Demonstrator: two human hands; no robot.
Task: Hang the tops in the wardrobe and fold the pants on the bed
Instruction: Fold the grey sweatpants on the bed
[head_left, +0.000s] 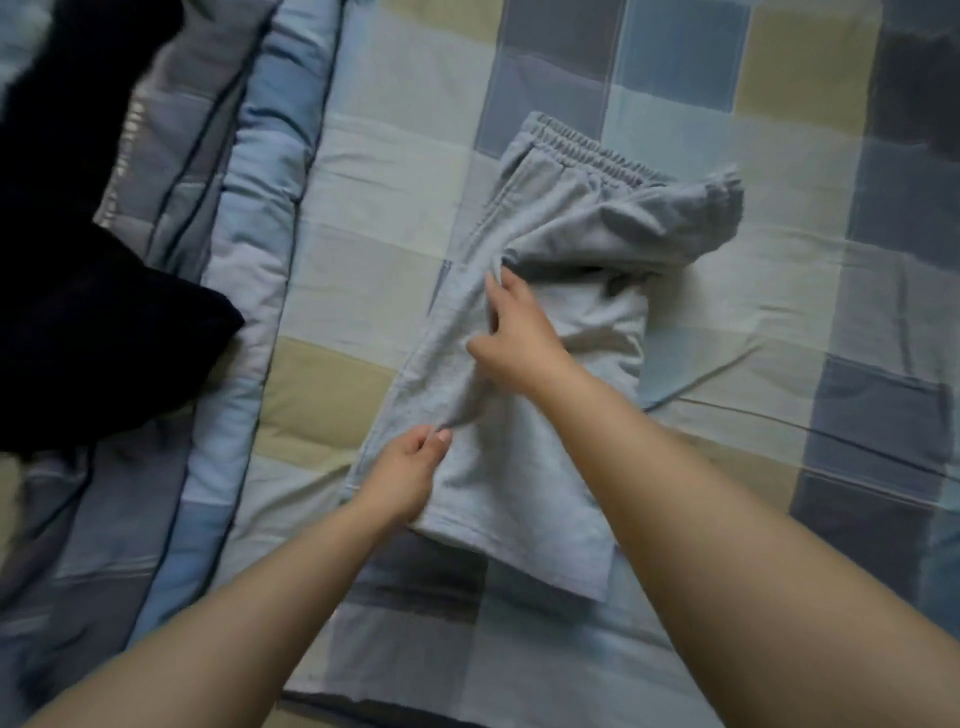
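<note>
Grey sweatpants (540, 483) lie on the checked bed sheet (384, 171), folded lengthwise, with the elastic waistband at the far end and a leg cuff flopped over near it at the right. My left hand (410, 475) pinches a ridge of the grey cloth near the lower left side. My right hand (514, 332) grips the same ridge of cloth higher up, around the middle of the pants.
A dark navy garment (78, 291) lies heaped at the left on a rolled, striped and checked quilt (244, 260). The quilt runs along the left side of the bed. Bare sheet lies to the right of the pants.
</note>
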